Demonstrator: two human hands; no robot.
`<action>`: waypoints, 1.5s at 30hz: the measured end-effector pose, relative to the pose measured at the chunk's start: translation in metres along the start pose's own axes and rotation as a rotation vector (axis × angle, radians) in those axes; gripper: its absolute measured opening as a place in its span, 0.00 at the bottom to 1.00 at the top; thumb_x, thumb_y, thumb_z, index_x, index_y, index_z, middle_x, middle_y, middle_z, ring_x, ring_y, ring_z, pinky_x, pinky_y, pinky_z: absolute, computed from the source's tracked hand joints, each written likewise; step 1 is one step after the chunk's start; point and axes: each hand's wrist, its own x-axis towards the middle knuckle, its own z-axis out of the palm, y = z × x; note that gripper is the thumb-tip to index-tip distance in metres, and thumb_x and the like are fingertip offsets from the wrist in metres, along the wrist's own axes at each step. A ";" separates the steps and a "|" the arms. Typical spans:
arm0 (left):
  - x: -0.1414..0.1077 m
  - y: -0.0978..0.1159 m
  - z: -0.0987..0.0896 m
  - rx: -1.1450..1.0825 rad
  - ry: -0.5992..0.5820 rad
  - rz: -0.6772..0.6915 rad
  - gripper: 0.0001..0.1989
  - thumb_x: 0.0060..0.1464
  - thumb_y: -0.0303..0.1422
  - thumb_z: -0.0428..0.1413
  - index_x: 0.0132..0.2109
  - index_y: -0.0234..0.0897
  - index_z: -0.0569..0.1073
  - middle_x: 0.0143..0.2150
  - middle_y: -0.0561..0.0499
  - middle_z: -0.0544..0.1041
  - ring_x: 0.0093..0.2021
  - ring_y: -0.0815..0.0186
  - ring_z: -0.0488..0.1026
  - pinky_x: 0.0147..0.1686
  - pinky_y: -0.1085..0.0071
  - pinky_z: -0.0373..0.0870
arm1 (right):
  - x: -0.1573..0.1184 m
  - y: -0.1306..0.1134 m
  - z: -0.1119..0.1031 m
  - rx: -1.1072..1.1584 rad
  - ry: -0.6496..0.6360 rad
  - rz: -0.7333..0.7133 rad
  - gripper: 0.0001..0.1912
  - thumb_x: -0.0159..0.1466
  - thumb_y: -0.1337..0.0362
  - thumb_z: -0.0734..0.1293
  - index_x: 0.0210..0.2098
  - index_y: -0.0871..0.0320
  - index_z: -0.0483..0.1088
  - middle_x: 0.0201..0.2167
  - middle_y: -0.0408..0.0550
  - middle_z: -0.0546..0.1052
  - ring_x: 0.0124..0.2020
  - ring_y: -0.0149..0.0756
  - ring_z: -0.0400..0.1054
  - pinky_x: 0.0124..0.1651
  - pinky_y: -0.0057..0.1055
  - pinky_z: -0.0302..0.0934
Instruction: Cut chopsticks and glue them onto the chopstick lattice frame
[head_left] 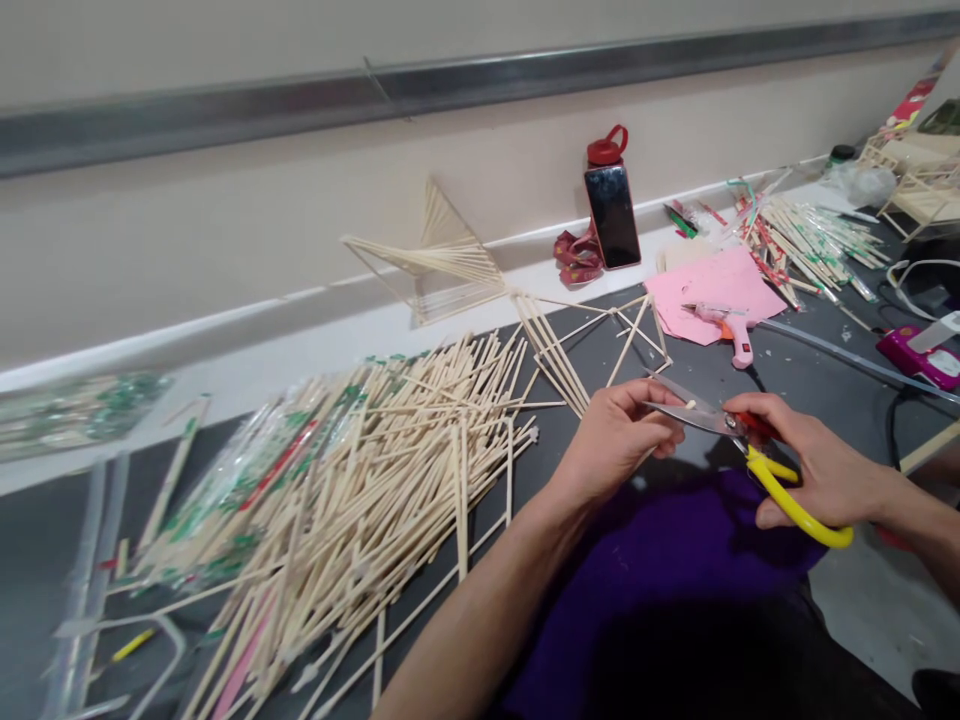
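Observation:
My right hand (817,470) grips scissors (772,478) with yellow handles, a finger through one loop. Their metal blades are parted and point left toward my left hand (622,440). That hand is closed in a pinch on a thin wooden stick (691,405), whose pale tip shows between the blades; most of the stick is hidden by the fingers. Left of my forearm lies a big heap of bare wooden chopsticks (390,500). Just beyond the hands stands a frame of joined sticks (555,355).
A pink glue gun (739,325) rests on a pink sheet (712,280). A phone (613,215) leans against a red-lidded bottle (606,150). A twisted stick model (442,260) stands by the wall. Wrapped chopsticks (817,240) lie at the back right, near a purple device (919,355).

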 end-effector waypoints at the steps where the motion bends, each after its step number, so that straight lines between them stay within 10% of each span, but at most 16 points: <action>1: 0.000 -0.001 0.000 0.005 0.001 0.000 0.06 0.35 0.23 0.57 0.26 0.34 0.73 0.18 0.56 0.73 0.17 0.75 0.65 0.21 0.77 0.61 | 0.000 0.000 0.000 -0.006 0.002 -0.010 0.42 0.46 0.60 0.76 0.57 0.51 0.57 0.41 0.44 0.71 0.37 0.36 0.66 0.40 0.33 0.63; 31: 0.005 -0.001 -0.002 0.059 -0.030 -0.011 0.07 0.35 0.23 0.61 0.27 0.34 0.75 0.20 0.56 0.75 0.20 0.74 0.69 0.23 0.79 0.66 | 0.013 0.011 0.015 -0.205 0.190 -0.274 0.23 0.59 0.72 0.61 0.54 0.59 0.61 0.39 0.51 0.75 0.32 0.35 0.67 0.36 0.32 0.64; 45: -0.002 -0.005 -0.004 0.220 0.074 0.173 0.07 0.40 0.22 0.60 0.27 0.38 0.80 0.21 0.57 0.76 0.22 0.75 0.70 0.24 0.80 0.66 | 0.016 0.007 0.014 -0.242 0.235 -0.312 0.26 0.60 0.55 0.68 0.54 0.60 0.62 0.39 0.52 0.74 0.34 0.37 0.69 0.36 0.33 0.64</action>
